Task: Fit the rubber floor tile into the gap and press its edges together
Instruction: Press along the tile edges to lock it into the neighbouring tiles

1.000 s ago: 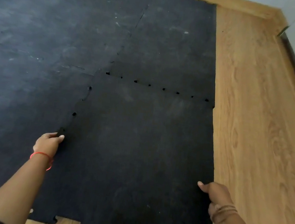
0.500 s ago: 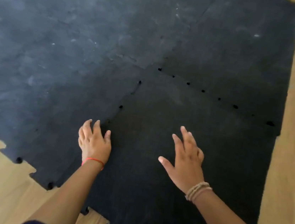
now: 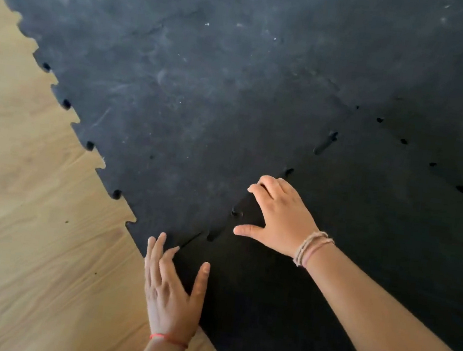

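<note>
Both hands work a seam in black rubber flooring, seen from the person's own head. Left hand point(image 3: 172, 293), fingers spread flat and empty, lies at the near end of the seam, its fingertips on the mat's edge where rubber meets the wooden floor point(image 3: 27, 237); a red thread band point(image 3: 168, 339) circles that wrist. Right hand point(image 3: 280, 216), also open and gripping nothing, arches farther along the same seam, fingertips and thumb pressed down on the rubber floor tile point(image 3: 343, 276); tan corded bracelets point(image 3: 311, 248) sit on its wrist. That darker tile lies flat at right, set against the paler, scuffed neighbouring mats point(image 3: 177, 81) at left and above. Small dark gaps and slits point(image 3: 325, 142) dot the interlocking seam between them, and a second dotted joint point(image 3: 433, 164) runs along the tile's far side. Toothed puzzle tabs point(image 3: 89, 144) line the mats' outer edge over the bare wood.
</note>
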### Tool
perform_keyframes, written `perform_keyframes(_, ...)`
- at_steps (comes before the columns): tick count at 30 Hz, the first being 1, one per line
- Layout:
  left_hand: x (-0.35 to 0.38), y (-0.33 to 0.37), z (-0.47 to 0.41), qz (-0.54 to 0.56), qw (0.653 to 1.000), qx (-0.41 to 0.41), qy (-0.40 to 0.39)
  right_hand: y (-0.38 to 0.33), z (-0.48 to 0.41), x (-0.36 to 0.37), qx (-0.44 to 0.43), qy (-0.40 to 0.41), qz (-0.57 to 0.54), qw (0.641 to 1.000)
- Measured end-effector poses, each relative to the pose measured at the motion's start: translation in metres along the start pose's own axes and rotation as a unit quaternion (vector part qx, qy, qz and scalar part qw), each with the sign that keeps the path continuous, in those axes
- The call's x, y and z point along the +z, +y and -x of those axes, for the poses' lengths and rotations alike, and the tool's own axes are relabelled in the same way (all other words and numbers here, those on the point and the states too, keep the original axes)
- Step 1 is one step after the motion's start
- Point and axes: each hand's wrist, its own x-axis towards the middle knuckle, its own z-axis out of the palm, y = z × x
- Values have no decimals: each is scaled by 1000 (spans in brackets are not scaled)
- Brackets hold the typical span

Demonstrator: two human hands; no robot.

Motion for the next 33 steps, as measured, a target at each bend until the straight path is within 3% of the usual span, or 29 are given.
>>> perform_keyframes(16, 11, -6, -3, 66, 995, 37, 66, -6, 7, 16, -5, -22, 28, 999)
perform_keyframes(19, 1, -4, -4, 41, 989, 124, 69, -23, 23, 18, -31, -41, 17, 999)
perform_keyframes(22, -11, -15, 2, -16, 976, 215, -14, -43, 56, 30, -82, -46, 44, 995)
perform_keyframes(25, -14, -27, 12, -121, 955, 246, -110, -46, 74, 34, -74, -67, 67, 993)
perform_keyframes(33, -14, -20, 7, -134, 952, 232, -148, -45, 60, 23, -80, -142, 83, 983)
